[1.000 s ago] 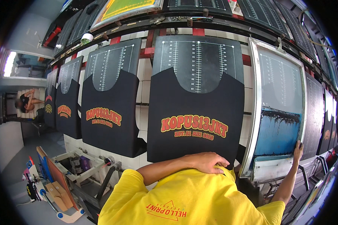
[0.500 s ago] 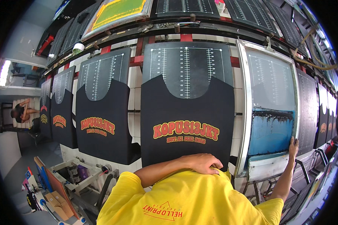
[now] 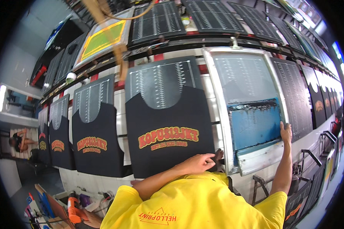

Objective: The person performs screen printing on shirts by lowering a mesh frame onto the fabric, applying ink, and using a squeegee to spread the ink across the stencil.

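My right hand (image 3: pixel 286 132) grips the right side of a metal-framed printing screen (image 3: pixel 218 103), fingers wrapped round the edge near its lower corner. The screen lies over a dark board, with blue mesh and black ink (image 3: pixel 256 105) across its middle. A pale squeegee-like bar (image 3: pixel 260 156) rests at its lower end. In front of my stomach is my left hand (image 3: pixel 198 164), holding nothing, with its fingers stretched toward the screen. Just beyond it, a black shirt panel (image 3: pixel 168 118) with red and yellow lettering lies on a ruled board (image 3: pixel 156 76).
More printed black panels (image 3: pixel 93 133) on boards run off to the left, others to the right. At lower left, another person's hand (image 3: pixel 91 220) holds an orange heat gun (image 3: pixel 73 210). A blurred tan strip (image 3: pixel 112 36) hangs across the top. Someone sits (image 3: pixel 22 141) far left.
My view has shifted right along the row, and the screen sits nearer the middle. My left hand's fingers have straightened. The heat gun has come in at lower left; my right hand keeps its grip.
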`<action>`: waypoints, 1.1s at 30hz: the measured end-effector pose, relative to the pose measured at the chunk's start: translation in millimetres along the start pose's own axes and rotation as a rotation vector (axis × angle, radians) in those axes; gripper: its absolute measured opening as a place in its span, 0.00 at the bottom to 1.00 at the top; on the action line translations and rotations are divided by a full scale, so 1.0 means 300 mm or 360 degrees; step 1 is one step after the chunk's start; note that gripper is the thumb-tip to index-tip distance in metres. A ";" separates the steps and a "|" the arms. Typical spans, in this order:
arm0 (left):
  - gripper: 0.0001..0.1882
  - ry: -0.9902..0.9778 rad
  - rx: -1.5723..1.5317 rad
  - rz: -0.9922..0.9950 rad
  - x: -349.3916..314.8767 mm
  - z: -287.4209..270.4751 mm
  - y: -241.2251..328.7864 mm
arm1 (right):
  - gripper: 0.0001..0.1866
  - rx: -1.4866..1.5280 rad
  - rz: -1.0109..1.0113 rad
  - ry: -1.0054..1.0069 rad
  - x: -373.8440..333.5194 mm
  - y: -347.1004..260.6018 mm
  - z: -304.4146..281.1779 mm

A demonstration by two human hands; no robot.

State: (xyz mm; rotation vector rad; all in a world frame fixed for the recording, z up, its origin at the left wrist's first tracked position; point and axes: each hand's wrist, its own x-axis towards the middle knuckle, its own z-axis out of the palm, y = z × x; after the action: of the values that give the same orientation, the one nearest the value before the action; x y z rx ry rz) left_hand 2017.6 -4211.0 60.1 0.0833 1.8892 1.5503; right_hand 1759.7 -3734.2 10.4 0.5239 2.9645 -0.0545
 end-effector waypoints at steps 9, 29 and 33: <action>0.27 0.0660 0.0149 -0.0019 0.141 0.181 0.031 | 0.29 0.0387 -0.0379 0.0167 -0.047 0.036 -0.146; 0.14 0.0804 -0.0034 -0.0181 0.161 0.682 0.291 | 0.23 0.0848 -0.1856 -0.0302 -0.207 0.219 -0.216; 0.18 0.0553 0.0086 -0.0309 0.275 0.796 0.154 | 0.27 0.0331 -0.2417 -0.0285 -0.339 0.217 -0.265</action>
State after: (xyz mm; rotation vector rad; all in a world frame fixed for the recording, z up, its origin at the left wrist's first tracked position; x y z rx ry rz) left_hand 2065.4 -3958.8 49.8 -0.3571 2.1327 1.4508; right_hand 1867.0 -3703.0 101.9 -1.6132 2.4166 -0.4859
